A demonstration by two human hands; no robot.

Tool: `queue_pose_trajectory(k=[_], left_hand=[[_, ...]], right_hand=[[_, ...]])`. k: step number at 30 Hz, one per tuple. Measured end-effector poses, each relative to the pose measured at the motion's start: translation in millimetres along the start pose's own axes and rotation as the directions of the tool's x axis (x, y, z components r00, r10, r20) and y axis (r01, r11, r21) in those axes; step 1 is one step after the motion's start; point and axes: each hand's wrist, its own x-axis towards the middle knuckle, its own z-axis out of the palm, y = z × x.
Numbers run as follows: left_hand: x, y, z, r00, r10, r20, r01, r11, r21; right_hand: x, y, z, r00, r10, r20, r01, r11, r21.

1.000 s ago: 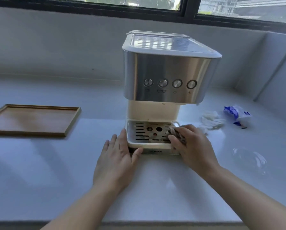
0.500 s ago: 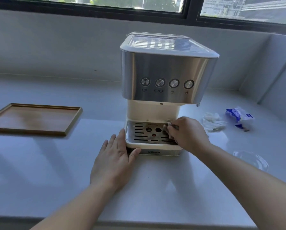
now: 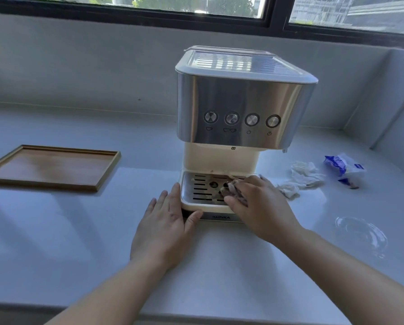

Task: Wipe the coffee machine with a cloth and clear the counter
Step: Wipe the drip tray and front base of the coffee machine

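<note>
A steel and cream coffee machine (image 3: 238, 109) stands on the white counter (image 3: 102, 231), facing me. Its metal drip tray (image 3: 200, 190) sits at the base. My right hand (image 3: 259, 207) presses a small stained cloth (image 3: 231, 190) onto the right half of the drip tray, fingers closed over it. My left hand (image 3: 166, 226) lies flat on the counter, its thumb and fingertips touching the tray's front left corner, holding nothing.
A shallow wooden tray (image 3: 51, 167) lies at the left. Crumpled white tissue (image 3: 299, 178) and a blue and white wrapper (image 3: 344, 170) lie right of the machine. A clear plastic lid (image 3: 360, 233) rests at the near right. A wall and window run behind.
My right hand has slid with the cloth from the tray's back right toward its front and middle. My left hand has stayed at the tray's front left corner.
</note>
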Motion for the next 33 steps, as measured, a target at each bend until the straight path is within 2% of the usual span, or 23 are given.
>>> queue_pose_trajectory(k=[2,5,7,10,12,15,16,20,22,26,28,31,33], left_hand=[[0.5,0.2,0.9,1.000,0.002,0.005,-0.002,1.000,0.000],[0.5,0.2,0.6,1.000,-0.011,0.008,0.011,1.000,-0.004],[0.0,1.0,-1.3,1.000,-0.018,0.011,0.018,1.000,-0.006],[0.0,-0.8,0.5,1.000,-0.008,0.006,0.008,1.000,0.000],[0.7,-1.9,2.3,1.000,-0.006,0.004,0.006,1.000,0.000],[0.4,-1.4,1.8,1.000,-0.015,-0.003,0.015,1.000,-0.003],[0.5,-0.6,1.3,1.000,-0.013,-0.004,0.013,1.000,0.000],[0.9,0.0,-0.1,1.000,0.001,-0.014,-0.001,1.000,0.010],[0.6,0.8,-1.0,1.000,0.001,-0.007,-0.001,1.000,0.014],[0.7,1.7,-2.8,1.000,-0.005,-0.016,0.005,1.000,0.007],[0.3,2.0,-3.3,1.000,0.002,-0.018,-0.002,1.000,0.009],[-0.4,3.2,-3.4,1.000,0.002,-0.028,-0.002,1.000,0.004],[-0.2,3.1,-2.7,1.000,0.006,-0.025,-0.006,1.000,0.001]], right_hand=[[2.9,9.7,-6.5,1.000,0.017,0.020,-0.017,1.000,0.007],[24.1,5.4,-9.6,0.987,0.158,0.031,-0.158,0.987,-0.001],[23.1,-7.8,-5.1,0.995,0.092,0.042,-0.089,0.994,-0.066],[3.2,-6.3,-8.4,0.988,-0.099,0.122,0.101,0.995,-0.012],[4.8,5.8,-16.5,0.987,-0.058,0.151,0.064,0.997,-0.032],[18.3,3.6,-17.1,0.991,0.105,0.081,-0.099,0.992,-0.076],[19.1,-2.6,-13.3,0.992,0.106,0.075,-0.100,0.991,-0.089],[7.1,-20.6,4.1,0.985,-0.127,0.118,0.129,0.992,-0.009],[11.9,-11.7,2.4,0.977,-0.176,0.124,0.183,0.982,-0.050],[17.7,-6.2,0.8,0.997,-0.077,0.017,0.078,0.996,-0.045],[10.0,-18.7,8.9,0.995,-0.094,-0.025,0.094,0.995,-0.014],[9.1,-28.3,15.5,0.983,-0.181,0.029,0.181,0.984,-0.004],[19.7,-25.2,11.6,0.988,-0.138,0.065,0.140,0.990,-0.027]])
